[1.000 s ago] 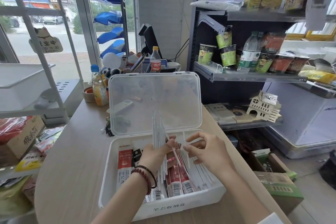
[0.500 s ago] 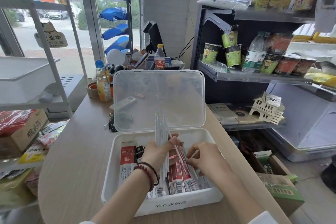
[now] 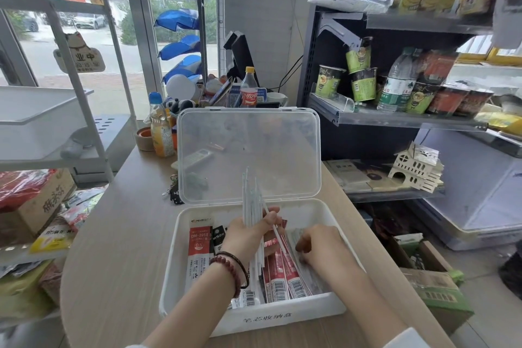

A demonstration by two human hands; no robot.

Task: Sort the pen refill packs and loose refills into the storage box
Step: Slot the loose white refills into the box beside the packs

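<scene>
Wooden counter (image 3: 118, 248) with the open storage box (image 3: 180, 277) at its near edge: refill packs (image 3: 285, 274) already lie side by side inside, so that part appears largely done. Fingers of the left hand (image 3: 248, 237) grip a bundle of loose refills (image 3: 250, 200) upright over the box's middle, not yet laid in. The right hand (image 3: 319, 246) reaches down among the packs at the right, fingers curled; whether they pinch anything cannot be told.

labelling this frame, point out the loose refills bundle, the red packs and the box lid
loose refills bundle (image 3: 250, 200), head view, upright white stems
red packs (image 3: 279, 268), head view, red wrapper
box lid (image 3: 268, 144), head view, clear panel's middle
</scene>
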